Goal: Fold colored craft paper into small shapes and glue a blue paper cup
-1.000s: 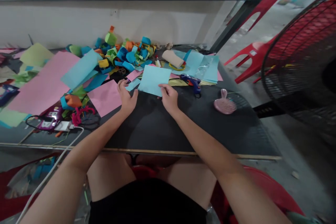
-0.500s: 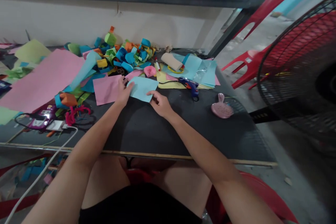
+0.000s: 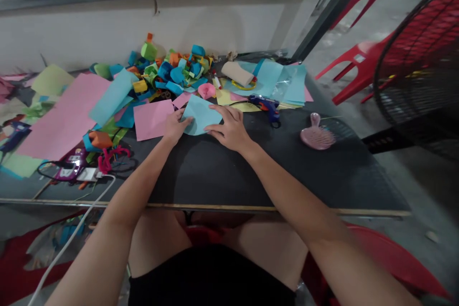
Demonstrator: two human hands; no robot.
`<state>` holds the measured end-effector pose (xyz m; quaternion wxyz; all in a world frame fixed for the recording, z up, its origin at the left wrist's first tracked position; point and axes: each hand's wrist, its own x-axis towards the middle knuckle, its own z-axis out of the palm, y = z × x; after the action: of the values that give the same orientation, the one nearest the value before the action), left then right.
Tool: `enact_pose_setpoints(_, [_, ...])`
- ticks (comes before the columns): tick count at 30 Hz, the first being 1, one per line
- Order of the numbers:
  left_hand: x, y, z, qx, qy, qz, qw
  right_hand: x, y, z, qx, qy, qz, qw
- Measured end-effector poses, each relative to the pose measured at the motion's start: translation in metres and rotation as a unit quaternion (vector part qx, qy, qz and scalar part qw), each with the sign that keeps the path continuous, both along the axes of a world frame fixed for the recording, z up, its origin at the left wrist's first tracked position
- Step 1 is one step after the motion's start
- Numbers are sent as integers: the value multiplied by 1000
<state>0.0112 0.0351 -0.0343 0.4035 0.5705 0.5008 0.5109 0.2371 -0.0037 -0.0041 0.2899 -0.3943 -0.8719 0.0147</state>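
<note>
Between my two hands is a light blue sheet of paper [image 3: 201, 115], tilted a little over the dark tabletop. My left hand [image 3: 176, 125] grips its left edge, thumb lying on top. On the other side my right hand [image 3: 230, 126] holds the right edge, its thumb and fingers spaced along it. A pink sheet of paper [image 3: 152, 119] lies flat just left of my left hand. Behind the blue sheet sits a small pink paper piece [image 3: 207, 90].
Colourful folded paper pieces [image 3: 172, 71] are heaped at the back. A blue glue gun [image 3: 266, 105] and a pink hairbrush [image 3: 317, 135] lie to the right. Leftward are a large pink sheet [image 3: 68, 114] and a purple power strip [image 3: 73, 162]. A fan [image 3: 423, 71] stands beyond the table's right end.
The blue sheet has been turned, so a corner now points away from me. My right hand has shifted up along its right edge. The camera view has tilted slightly.
</note>
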Motion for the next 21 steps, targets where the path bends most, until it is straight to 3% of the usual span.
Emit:
enact_pose_setpoints(6, [1,-2,6,-11,40,-61,997,-2,12,-11,-38,164,-41,985])
enact_pose_setpoints(11, [-2,-7,8,46,98,-104,989,-8,14,-11,-158,275,-49,947])
enact_pose_setpoints(14, [-3,-7,9,35,109,-134,984,-8,13,-11,-200,299,-70,931])
enact_pose_setpoints(16, [-3,-8,11,34,40,-117,992,-7,14,-13,-185,312,-100,927])
enact_pose_setpoints(18, [0,-11,12,46,-77,-60,994,-6,17,-16,-166,340,-136,916])
enact_pose_setpoints(21, [12,-18,11,56,-208,0,977,-10,20,-22,-157,415,-154,883])
